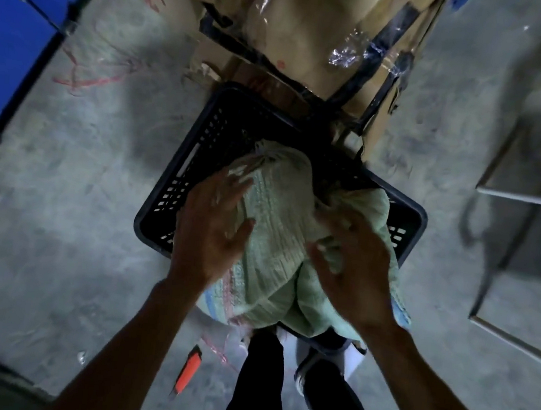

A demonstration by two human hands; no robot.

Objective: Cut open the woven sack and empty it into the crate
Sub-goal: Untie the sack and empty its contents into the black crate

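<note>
Grey concrete floor (62, 188); a pale green woven sack (278, 212) hides the black plastic crate (201, 149); our left hand (212, 228) lies spread on it, our right hand (353, 265) too blurred to tell.

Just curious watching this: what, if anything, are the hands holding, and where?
The green sack, by its bulging sides: left hand pressed flat on one, right hand curled into the other.

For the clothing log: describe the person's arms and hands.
The left hand and right hand wear no gloves, and no watch or ring shows in the dim, blurred picture. The left arm and right arm are bare, no sleeves in view.
</note>
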